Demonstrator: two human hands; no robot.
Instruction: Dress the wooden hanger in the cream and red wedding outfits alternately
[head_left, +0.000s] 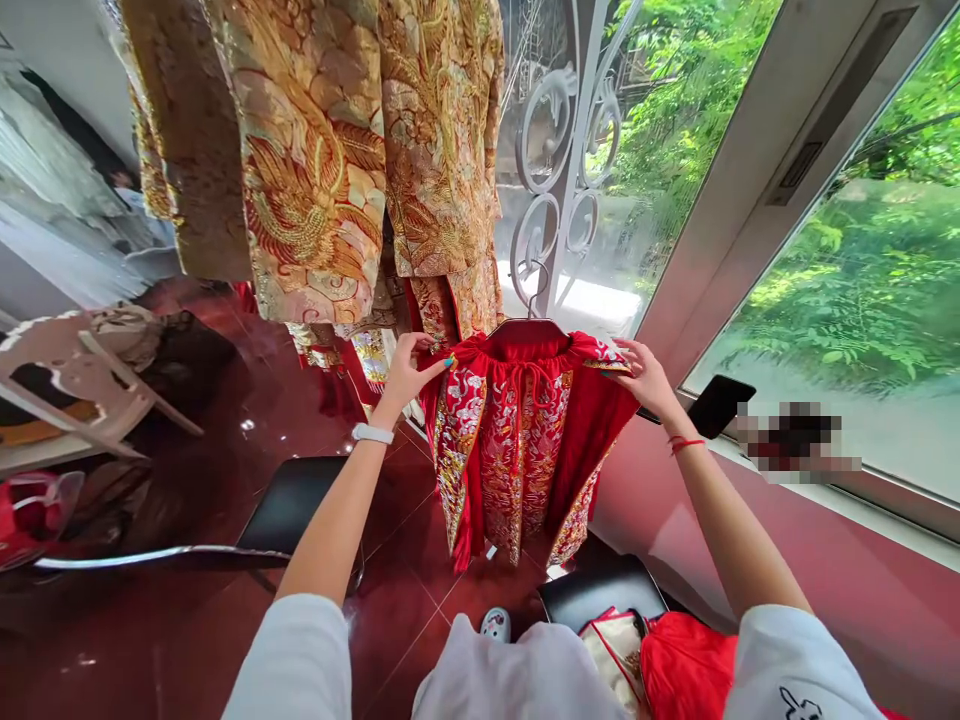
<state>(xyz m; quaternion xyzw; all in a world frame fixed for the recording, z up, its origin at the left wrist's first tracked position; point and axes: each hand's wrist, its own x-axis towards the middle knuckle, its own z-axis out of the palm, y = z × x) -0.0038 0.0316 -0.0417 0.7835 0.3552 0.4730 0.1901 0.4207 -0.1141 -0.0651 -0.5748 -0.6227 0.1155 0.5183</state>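
In front of me hangs a red embroidered skirt (521, 450) with gold and silver patterns and a tied cord at its gathered top. A hanger (531, 300) with a curved hook shows above the dark opening of its waist. My left hand (411, 375) pinches the skirt's upper left edge between thumb and fingers. At the upper right edge, my right hand (643, 372) grips the embroidered band, with some fingertips hidden behind the cloth. The skirt is spread between both hands, its panels falling toward the floor.
Gold embroidered garments (315, 200) hang close behind on the left. A window (862, 280) with a sill holding a black phone (720, 405) is on the right. Black chairs (300, 505) stand at left and below; red cloth (686, 660) lies beside my lap. A pale wooden chair (82, 370) is farther left.
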